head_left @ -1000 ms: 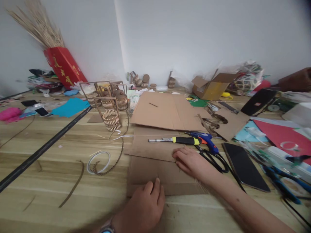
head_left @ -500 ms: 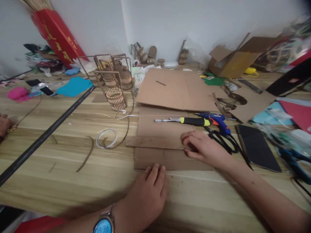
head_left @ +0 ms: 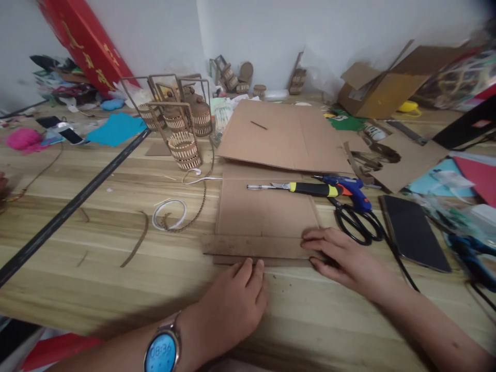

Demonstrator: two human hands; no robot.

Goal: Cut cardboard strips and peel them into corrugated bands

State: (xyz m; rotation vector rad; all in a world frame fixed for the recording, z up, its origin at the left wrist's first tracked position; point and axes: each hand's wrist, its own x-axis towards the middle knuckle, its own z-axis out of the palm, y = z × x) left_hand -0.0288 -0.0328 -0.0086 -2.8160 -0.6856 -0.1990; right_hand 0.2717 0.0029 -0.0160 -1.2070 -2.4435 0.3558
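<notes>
A flat, straight brown strip point(head_left: 251, 246) lies crosswise over the near part of a cardboard sheet point(head_left: 263, 206). My right hand point(head_left: 341, 258) grips the strip's right end, with the thumb on the near side and the fingers on the far side. Low in front of the sheet, my left hand point(head_left: 240, 294) rests palm down with its fingers stretched out, the tips at the sheet's near edge. On the sheet, beyond the strip, lie a black and yellow utility knife point(head_left: 313, 189) and a silver pen-like stick point(head_left: 263, 187).
A blue glue gun point(head_left: 352, 191), black-handled scissors point(head_left: 354, 225) and a dark phone point(head_left: 414, 232) lie to the right. A larger cardboard piece point(head_left: 282, 137) is behind. Small woven baskets point(head_left: 184, 150) and a white tape ring point(head_left: 169, 215) are on the left. Another person's hand point(head_left: 3, 183) shows at the left edge.
My right hand has drawn the brown strip toward me, nearer the sheet's front edge. My left hand stays at about the same place. The view has shifted slightly.
</notes>
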